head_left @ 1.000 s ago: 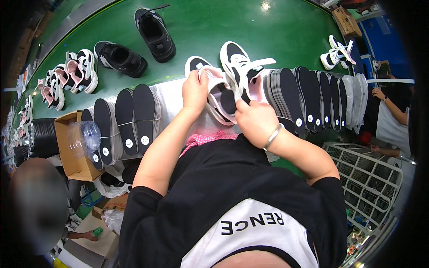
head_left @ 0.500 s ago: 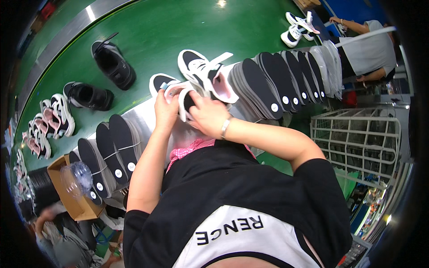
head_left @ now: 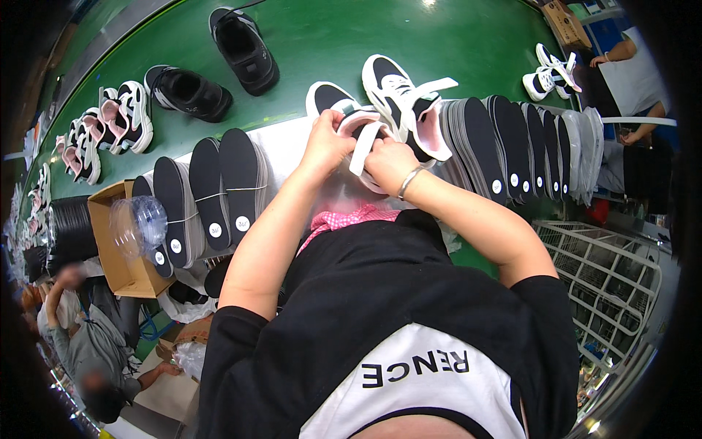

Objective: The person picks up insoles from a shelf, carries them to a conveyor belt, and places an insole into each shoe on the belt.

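Note:
A black-and-white sneaker [head_left: 330,96] with pink lining lies at the near edge of the green table, its toe pointing away from me. My left hand [head_left: 325,144] pinches the left rim of its opening. My right hand [head_left: 393,165] is closed at the opening's right side, its fingertips partly hidden in the shoe. A white strip [head_left: 363,148] stands up from the opening between my hands. Just right of it sits the matching sneaker [head_left: 387,82], with a loose white strip [head_left: 436,86] across its laces; neither hand holds that one.
Stacked dark insoles [head_left: 479,139] stand to the right, and tied insole bundles [head_left: 208,186] to the left. Black shoes [head_left: 245,55] and more sneakers [head_left: 126,117] are on the green table [head_left: 314,36]. A cardboard box [head_left: 121,256] and a wire rack [head_left: 603,271] flank me. Co-workers are at both sides.
My view has turned, so the table's things appear farther right or higher. Both hands stay on the same sneaker, and my right fingers are now closer in at its opening.

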A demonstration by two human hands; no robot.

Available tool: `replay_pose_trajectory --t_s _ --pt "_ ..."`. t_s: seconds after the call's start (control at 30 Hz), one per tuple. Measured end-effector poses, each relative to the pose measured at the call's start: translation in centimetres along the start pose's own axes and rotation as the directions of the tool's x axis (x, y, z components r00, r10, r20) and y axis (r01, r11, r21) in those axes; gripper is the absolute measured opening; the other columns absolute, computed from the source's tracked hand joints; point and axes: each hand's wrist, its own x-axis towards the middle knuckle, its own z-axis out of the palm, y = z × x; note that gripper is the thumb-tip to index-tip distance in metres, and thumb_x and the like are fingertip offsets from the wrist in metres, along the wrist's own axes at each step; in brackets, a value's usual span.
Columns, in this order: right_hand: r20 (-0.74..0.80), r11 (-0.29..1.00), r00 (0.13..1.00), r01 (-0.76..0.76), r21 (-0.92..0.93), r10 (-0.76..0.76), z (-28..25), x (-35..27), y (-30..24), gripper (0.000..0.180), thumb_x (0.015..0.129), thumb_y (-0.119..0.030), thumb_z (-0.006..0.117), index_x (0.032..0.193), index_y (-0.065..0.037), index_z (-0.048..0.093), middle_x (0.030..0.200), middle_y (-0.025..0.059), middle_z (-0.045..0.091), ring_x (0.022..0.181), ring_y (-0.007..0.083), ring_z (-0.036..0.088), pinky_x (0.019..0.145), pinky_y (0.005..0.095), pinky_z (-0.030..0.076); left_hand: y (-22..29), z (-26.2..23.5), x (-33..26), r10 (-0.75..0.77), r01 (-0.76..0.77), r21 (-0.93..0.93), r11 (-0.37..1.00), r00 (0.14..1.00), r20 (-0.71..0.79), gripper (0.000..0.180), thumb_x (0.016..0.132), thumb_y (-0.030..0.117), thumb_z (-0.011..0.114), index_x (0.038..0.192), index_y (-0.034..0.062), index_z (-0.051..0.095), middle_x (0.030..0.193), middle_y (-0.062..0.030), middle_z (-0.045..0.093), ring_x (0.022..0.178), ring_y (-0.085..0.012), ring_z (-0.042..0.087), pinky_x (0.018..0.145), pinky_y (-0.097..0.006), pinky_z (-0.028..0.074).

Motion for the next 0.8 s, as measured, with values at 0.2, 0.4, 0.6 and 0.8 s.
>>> replay_pose_trajectory --t_s 0.2,0.4,0.6,0.8 --pt "0.090 0.992 0.994 -0.064 0.107 0.055 0.6 1.0 0.2 0.023 0.069 -0.012 0.052 0.090 -0.003 0.057 0.086 0.0158 0.058 0.077 0.0255 0.058 0.065 0.0362 0.047 1.1 0.0 -1.6 0.063 -0.062 0.034 0.997 0.997 -0.037 0.043 0.050 0.006 0.067 0.089 -0.0012 0.049 0.087 -0.0132 0.046 0.081 -0.0226 0.048 0.072 -0.030 0.042" --pt "0.241 0.987 0.961 0.112 0.115 -0.137 2.6 3.7 1.3 0.030 0.068 -0.010 0.051 0.096 -0.003 0.055 0.100 0.0184 0.055 0.093 0.0282 0.054 0.083 0.0373 0.039 0.7 0.4 -1.4 0.060 -0.059 0.007 0.998 0.995 -0.079 0.038 0.051 0.005 0.065 0.085 0.0005 0.050 0.085 -0.0115 0.046 0.076 -0.0210 0.049 0.069 -0.029 0.043" --pt "0.395 0.999 0.918 0.020 0.027 -0.029 -0.6 4.8 0.0 0.040 0.071 -0.012 0.048 0.110 -0.005 0.048 0.119 0.0161 0.044 0.110 0.0283 0.043 0.091 0.0378 0.034 0.1 0.4 -1.1 0.074 -0.071 0.032 0.997 0.992 -0.107 0.036 0.052 0.006 0.063 0.085 0.0001 0.050 0.085 -0.0122 0.047 0.076 -0.0219 0.049 0.069 -0.029 0.043" --pt "0.372 0.999 0.927 -0.033 -0.039 0.046 0.3 4.1 0.3 0.043 0.074 -0.014 0.047 0.116 -0.004 0.045 0.124 0.0153 0.040 0.115 0.0282 0.039 0.094 0.0383 0.030 1.3 0.4 -1.5 0.147 -0.122 0.186 0.975 0.981 -0.126 0.034 0.053 0.008 0.061 0.084 -0.0016 0.051 0.083 -0.0147 0.048 0.075 -0.0249 0.050 0.069 -0.031 0.043"
